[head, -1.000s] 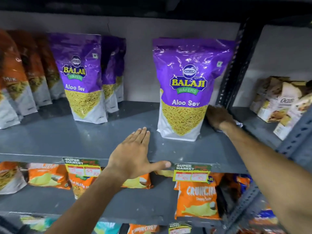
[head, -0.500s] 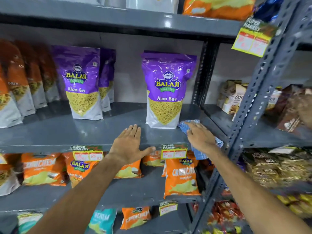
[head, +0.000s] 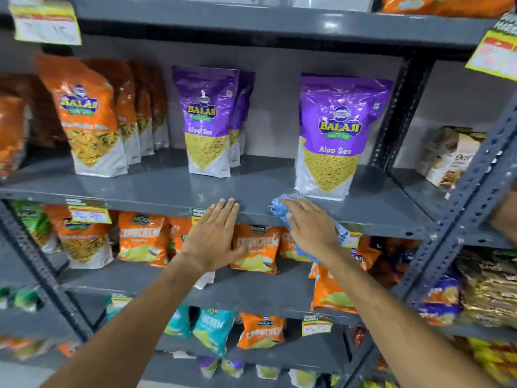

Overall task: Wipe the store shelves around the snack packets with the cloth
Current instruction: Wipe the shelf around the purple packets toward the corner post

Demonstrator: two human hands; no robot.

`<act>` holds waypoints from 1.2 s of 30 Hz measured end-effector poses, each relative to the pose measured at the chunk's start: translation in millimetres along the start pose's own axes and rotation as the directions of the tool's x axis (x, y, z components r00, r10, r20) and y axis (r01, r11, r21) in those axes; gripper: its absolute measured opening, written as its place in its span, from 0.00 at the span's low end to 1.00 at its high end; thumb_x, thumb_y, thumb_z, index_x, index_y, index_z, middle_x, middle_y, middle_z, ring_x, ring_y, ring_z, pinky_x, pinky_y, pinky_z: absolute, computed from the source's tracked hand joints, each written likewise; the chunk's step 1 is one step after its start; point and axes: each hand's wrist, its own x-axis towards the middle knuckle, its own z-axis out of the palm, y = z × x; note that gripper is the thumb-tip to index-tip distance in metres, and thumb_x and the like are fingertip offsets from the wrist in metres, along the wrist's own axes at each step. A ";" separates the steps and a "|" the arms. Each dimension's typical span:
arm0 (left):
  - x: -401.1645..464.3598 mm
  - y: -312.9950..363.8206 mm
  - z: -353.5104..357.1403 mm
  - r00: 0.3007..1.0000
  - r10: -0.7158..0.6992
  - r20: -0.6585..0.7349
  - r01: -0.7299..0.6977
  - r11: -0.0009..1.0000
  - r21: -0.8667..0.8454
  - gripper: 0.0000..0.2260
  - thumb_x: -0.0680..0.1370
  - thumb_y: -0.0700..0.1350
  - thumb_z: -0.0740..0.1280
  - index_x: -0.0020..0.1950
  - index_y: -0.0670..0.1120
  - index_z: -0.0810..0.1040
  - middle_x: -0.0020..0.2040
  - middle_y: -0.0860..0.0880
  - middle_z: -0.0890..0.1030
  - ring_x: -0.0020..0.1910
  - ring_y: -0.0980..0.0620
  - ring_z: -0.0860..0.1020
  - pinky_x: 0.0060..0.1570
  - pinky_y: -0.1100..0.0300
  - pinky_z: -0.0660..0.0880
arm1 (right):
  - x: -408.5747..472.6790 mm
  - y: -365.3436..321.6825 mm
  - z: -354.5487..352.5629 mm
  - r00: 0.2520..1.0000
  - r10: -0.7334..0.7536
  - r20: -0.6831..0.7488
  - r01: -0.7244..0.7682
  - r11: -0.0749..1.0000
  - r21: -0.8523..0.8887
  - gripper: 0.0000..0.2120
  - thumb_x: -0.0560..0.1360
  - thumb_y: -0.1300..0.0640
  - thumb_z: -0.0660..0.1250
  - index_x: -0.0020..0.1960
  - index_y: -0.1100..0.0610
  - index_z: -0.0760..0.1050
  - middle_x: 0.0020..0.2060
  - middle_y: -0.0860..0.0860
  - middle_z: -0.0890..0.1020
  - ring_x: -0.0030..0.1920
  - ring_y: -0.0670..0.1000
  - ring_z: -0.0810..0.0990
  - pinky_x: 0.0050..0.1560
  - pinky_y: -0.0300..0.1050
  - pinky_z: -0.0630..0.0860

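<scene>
A grey metal shelf (head: 173,189) carries purple Aloo Sev packets, one on the right (head: 340,135) and a row in the middle (head: 208,121). My right hand (head: 310,228) presses a blue checked cloth (head: 279,207) flat on the shelf's front edge, just in front of the right purple packet. Part of the cloth hangs below the edge. My left hand (head: 215,236) lies flat, fingers together, fingertips resting on the shelf's front lip to the left of the cloth.
Orange packets (head: 89,116) stand at the shelf's left. Lower shelves hold orange Crunchem bags (head: 257,247) and teal bags (head: 212,329). A perforated upright post (head: 461,208) separates a right bay with boxes (head: 453,155). Price tags (head: 89,215) hang on shelf lips.
My right hand has drawn the cloth from behind the right purple packet out to the front edge and leftward. The view has pulled back and down. My left hand slid back to the lip.
</scene>
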 end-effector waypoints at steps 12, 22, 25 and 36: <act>-81.3 -5.8 88.1 0.989 -0.019 0.146 0.027 0.998 -0.056 0.47 0.80 0.72 0.53 0.85 0.37 0.49 0.86 0.39 0.49 0.86 0.42 0.48 0.84 0.43 0.55 | -43.1 -61.5 68.3 0.921 -0.361 -0.145 0.379 0.917 0.125 0.27 0.78 0.68 0.60 0.74 0.52 0.72 0.75 0.53 0.73 0.78 0.55 0.66 0.79 0.52 0.62; -80.8 31.7 238.6 0.917 -0.042 0.398 0.131 0.971 -0.198 0.49 0.75 0.71 0.48 0.84 0.35 0.50 0.85 0.36 0.53 0.85 0.38 0.52 0.84 0.44 0.53 | -113.4 19.5 229.8 0.898 -0.220 0.381 0.188 0.975 0.118 0.33 0.76 0.65 0.69 0.76 0.43 0.66 0.75 0.49 0.71 0.70 0.56 0.75 0.56 0.53 0.82; -72.8 37.4 275.8 0.914 -0.055 0.403 0.153 0.964 -0.216 0.50 0.75 0.72 0.50 0.83 0.35 0.54 0.84 0.35 0.56 0.84 0.37 0.56 0.83 0.43 0.54 | -116.8 35.7 266.5 0.890 -0.201 0.408 0.169 0.979 0.114 0.32 0.75 0.66 0.70 0.75 0.45 0.68 0.75 0.50 0.72 0.70 0.57 0.76 0.58 0.54 0.80; -56.9 38.3 324.3 0.890 -0.091 0.447 0.181 0.970 -0.161 0.50 0.76 0.76 0.42 0.85 0.40 0.45 0.87 0.41 0.46 0.86 0.42 0.46 0.84 0.47 0.45 | -135.2 58.6 319.2 0.862 -0.235 0.449 0.186 0.971 0.151 0.25 0.84 0.41 0.49 0.79 0.46 0.61 0.80 0.54 0.63 0.81 0.56 0.59 0.79 0.59 0.58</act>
